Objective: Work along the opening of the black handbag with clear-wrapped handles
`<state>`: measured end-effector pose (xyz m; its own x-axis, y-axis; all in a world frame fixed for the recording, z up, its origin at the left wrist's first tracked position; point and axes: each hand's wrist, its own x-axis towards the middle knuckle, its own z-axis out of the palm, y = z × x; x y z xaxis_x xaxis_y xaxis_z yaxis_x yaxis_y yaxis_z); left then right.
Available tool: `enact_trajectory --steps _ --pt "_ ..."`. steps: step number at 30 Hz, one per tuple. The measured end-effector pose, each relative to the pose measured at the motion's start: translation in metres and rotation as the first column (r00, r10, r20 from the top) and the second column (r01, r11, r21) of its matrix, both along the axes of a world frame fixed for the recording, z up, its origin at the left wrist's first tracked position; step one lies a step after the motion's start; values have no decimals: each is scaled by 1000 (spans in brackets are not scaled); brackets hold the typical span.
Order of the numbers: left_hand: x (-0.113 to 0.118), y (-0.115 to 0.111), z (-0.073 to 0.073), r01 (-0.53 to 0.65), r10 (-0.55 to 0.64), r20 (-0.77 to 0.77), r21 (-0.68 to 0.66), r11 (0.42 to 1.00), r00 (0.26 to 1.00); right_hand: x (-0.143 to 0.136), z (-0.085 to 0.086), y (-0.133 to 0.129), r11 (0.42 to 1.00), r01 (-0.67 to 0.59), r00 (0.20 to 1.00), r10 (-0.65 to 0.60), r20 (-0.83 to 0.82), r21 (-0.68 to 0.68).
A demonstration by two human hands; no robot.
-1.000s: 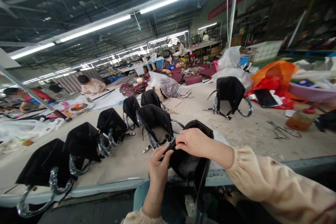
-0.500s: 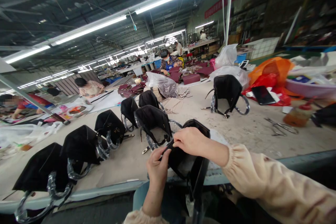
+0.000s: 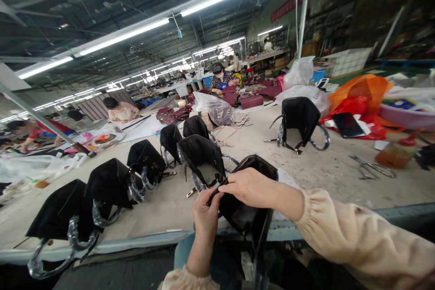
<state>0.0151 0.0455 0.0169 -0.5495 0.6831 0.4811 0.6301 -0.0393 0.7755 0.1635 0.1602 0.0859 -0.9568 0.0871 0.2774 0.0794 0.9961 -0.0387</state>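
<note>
A black handbag (image 3: 261,167) lies at the table's front edge, its opening toward me and a strap hanging over the edge. My left hand (image 3: 206,210) pinches the bag's upper left rim between thumb and fingers. Close beside it, my right hand (image 3: 249,186) grips the same rim from above, fingertips almost touching the left thumb. Part of the bag is hidden behind my right hand and forearm. Just behind stands another black handbag (image 3: 200,154) with plastic-wrapped handles.
More black handbags (image 3: 108,183) stand along the left, and one black handbag (image 3: 299,120) stands at the right. Scissors (image 3: 372,167), a bottle of amber liquid (image 3: 397,152) and a dark tablet-like thing (image 3: 346,125) lie right. Co-workers (image 3: 222,79) sit beyond maroon pieces (image 3: 251,101).
The view has shifted slightly, so the scene sits a little further right. My right fingers have slid along the rim toward my left thumb. Both hands still hold the bag.
</note>
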Motion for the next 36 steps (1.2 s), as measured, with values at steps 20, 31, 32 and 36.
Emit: enact_trajectory --steps 20,31,32,36 --pt "3 -4 2 73 -73 -29 2 997 997 -8 -3 -3 998 -18 994 12 -109 -59" --pt "3 -5 -2 111 -110 -24 22 994 994 -12 -7 -3 993 -19 996 29 -84 114" --pt "3 -5 -2 109 -108 -23 18 994 994 -12 -7 -3 993 -17 996 27 -89 116" --pt "2 -5 -3 108 -108 -6 19 994 994 -11 -6 -4 995 -31 994 41 -100 99"
